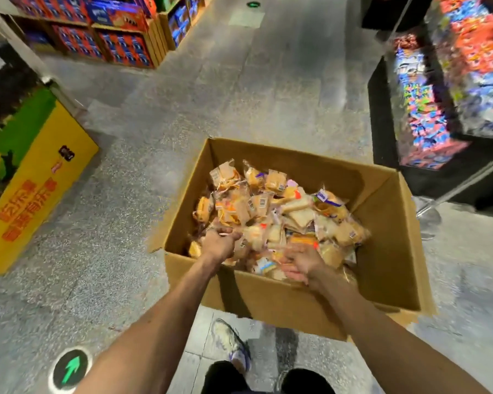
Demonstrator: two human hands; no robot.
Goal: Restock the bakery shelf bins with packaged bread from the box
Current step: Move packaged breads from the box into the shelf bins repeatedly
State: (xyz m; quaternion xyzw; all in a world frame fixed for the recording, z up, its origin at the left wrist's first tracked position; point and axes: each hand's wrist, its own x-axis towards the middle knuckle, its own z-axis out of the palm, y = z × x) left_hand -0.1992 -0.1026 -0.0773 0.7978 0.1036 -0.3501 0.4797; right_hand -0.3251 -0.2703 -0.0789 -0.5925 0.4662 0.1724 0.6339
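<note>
An open cardboard box [387, 251] stands on the floor in front of me, filled with several clear packets of bread [296, 209]. Both my hands are inside it, at its near side. My left hand [218, 243] lies on the pile with its fingers curled round a bread packet [252, 236]. My right hand [300, 261] is cupped against the packets at the near wall, palm turned to the left; motion blur hides its fingertips. No bakery shelf bins can be made out.
A yellow and green display stand [37, 177] is at the left. Shelves of red and blue boxes [120, 38] stand at the back left. A dark rack of colourful packets [453, 89] rises at the right. My shoe [234, 345] is just before the box.
</note>
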